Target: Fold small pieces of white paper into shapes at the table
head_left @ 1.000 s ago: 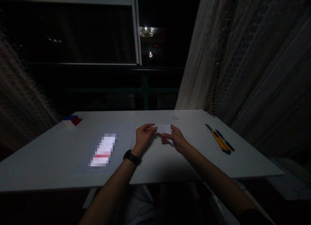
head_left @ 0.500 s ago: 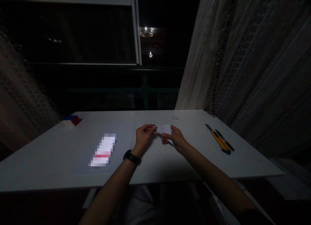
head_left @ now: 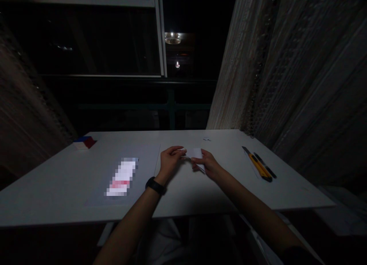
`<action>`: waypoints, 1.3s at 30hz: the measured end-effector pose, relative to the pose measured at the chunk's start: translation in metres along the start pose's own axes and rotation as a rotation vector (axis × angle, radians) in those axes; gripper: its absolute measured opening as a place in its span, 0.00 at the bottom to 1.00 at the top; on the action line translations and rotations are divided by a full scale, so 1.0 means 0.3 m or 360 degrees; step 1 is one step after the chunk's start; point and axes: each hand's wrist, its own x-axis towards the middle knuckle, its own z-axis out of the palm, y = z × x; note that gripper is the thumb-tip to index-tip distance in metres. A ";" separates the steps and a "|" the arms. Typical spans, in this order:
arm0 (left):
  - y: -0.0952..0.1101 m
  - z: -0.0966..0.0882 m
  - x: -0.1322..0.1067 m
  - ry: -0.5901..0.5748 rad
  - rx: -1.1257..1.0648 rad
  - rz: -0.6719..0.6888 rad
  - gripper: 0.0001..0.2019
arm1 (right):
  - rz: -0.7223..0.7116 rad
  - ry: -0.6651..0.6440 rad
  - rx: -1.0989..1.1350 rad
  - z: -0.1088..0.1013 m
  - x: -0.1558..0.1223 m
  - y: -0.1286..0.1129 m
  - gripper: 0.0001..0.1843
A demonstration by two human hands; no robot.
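A small folded piece of white paper [head_left: 196, 153] is held above the middle of the table. My right hand [head_left: 208, 164] pinches its right side, thumb lying across the front. On the paper's left, my left hand [head_left: 172, 158], with a dark band on its wrist, is closed with thumb and fingertips pressed together on the paper's left end. Its lower fingers are partly hidden. A few tiny paper scraps [head_left: 207, 139] lie on the table beyond my right hand.
A yellow utility knife [head_left: 259, 166] with its blade out lies at the right beside a dark pen [head_left: 265, 165]. Left of my hands a lit phone [head_left: 122, 177] rests on a white sheet [head_left: 150, 162]. A puzzle cube [head_left: 84, 143] sits at the table's [head_left: 57, 200] far left.
The paper between my hands has shifted and tilted slightly, its lower folded edge showing more under my right thumb. Both hands stay nearly in place.
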 end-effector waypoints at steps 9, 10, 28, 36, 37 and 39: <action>0.009 0.002 -0.002 -0.0013 0.0013 0.0003 0.15 | 0.0075 -0.0058 0.0049 -0.017 0.010 0.006 0.22; 0.010 0.002 -0.002 -0.0017 0.0019 0.0005 0.15 | 0.0081 -0.0054 0.0048 -0.017 0.010 0.006 0.22; 0.010 0.000 0.001 0.0006 0.0117 0.0036 0.13 | 0.0099 -0.0076 0.0039 -0.014 0.004 -0.004 0.23; 0.004 -0.002 0.002 -0.0015 0.0124 0.0025 0.14 | 0.0161 -0.0079 0.0050 -0.011 -0.001 -0.009 0.21; 0.003 -0.002 0.002 -0.0014 0.0127 0.0026 0.14 | 0.0164 -0.0082 0.0053 -0.013 0.001 -0.008 0.22; 0.003 -0.002 0.003 -0.0010 0.0140 0.0028 0.14 | 0.0169 -0.0091 0.0060 -0.016 0.003 -0.004 0.22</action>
